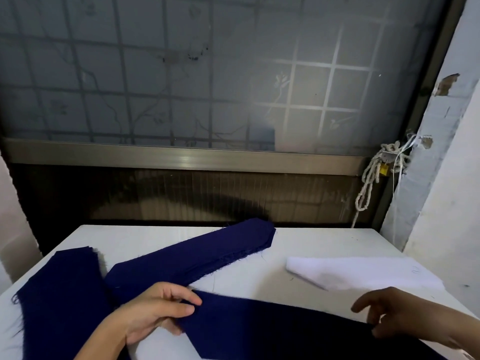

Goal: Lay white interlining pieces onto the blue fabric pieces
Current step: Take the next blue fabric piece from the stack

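A long dark blue fabric piece (pixel 272 326) lies across the near edge of the white table (pixel 324 242). My left hand (pixel 158 310) pinches its left pointed end between thumb and fingers. My right hand (pixel 405 318) pinches its upper edge toward the right. A stack of blue fabric pieces (pixel 197 253) lies diagonally behind, its pointed tip toward the back. Another blue stack (pixel 59 297) sits at the left. A stack of white interlining pieces (pixel 358 271) rests on the table's right, just beyond my right hand.
A frosted window with a grid pattern and a metal frame (pixel 181 157) stands behind the table. A knotted rope (pixel 374 175) hangs at the right by a white wall (pixel 446 178). Bare tabletop shows between the diagonal blue stack and the interlining.
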Motion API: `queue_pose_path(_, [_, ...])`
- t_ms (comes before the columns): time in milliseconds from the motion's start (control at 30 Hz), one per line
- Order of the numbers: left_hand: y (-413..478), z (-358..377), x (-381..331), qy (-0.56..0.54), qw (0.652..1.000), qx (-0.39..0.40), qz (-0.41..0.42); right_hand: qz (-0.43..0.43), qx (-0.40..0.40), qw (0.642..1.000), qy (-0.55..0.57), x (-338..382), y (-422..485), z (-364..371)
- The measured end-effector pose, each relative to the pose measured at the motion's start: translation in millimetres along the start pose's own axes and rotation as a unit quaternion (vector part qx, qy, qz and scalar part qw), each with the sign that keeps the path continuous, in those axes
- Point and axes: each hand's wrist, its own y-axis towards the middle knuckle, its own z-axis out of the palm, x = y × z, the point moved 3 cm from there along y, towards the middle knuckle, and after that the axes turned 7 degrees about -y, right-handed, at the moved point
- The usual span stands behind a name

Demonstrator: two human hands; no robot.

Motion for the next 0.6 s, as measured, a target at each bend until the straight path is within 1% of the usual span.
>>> queue_pose_path(33, [-0.2, 2.2, 0.0, 0.025, 1.000, 0.005, -0.014, 0.018, -0.006, 0.999, -0.046, -9.1, 3.3, 1.9])
queue_pose_path(67, [0.6, 4.6, 0.2, 0.045, 0.999, 0.007, -0.022, 0.030, -0.041, 0.991, -0.124, -19.5, 7.5, 2.5])
queue_pose_path(100, [1.3, 6.2, 0.6, 0.064, 0.998, 0.008, -0.020, 0.052, -0.098, 0.971, -0.213, -24.5, 10.6, 1.0])
queue_pose_path(133, [2.5, 8.2, 0.6, 0.079, 0.997, 0.006, -0.011, 0.064, -0.168, 0.949, -0.260, -28.8, 16.2, 0.5])
queue_pose_path(167, [3.2, 9.3, 0.3, 0.086, 0.996, 0.002, 0.004, 0.079, -0.213, 0.937, -0.264, -30.5, 22.6, 1.8])
queue_pose_path(200, [3.5, 9.5, 0.0, 0.084, 0.996, -0.003, 0.019, 0.085, -0.248, 0.935, -0.237, -30.3, 30.1, 4.1])
queue_pose_path(267, [5.3, 7.4, 1.4, 0.059, 0.997, -0.020, 0.034, 0.079, -0.276, 0.936, -0.205, -25.5, 50.1, 8.4])
queue_pose_path(333, [7.0, 3.8, 3.0, 0.037, 0.998, -0.034, 0.033, 0.053, -0.295, 0.939, -0.166, -15.7, 68.9, 7.8])
queue_pose_path(400, [7.9, 3.7, 3.2, 0.036, 0.999, -0.027, 0.029, 0.024, -0.311, 0.940, -0.141, -2.3, 87.8, 7.5])
queue_pose_path(500, [8.4, 3.1, 3.2, 0.048, 0.999, -0.009, 0.023, -0.011, -0.321, 0.936, -0.142, 20.0, 114.0, 8.3])
queue_pose_path(600, [9.7, -1.8, 4.9, 0.044, 0.999, -0.007, 0.024, -0.015, -0.307, 0.936, -0.173, 36.2, 135.2, 12.6])
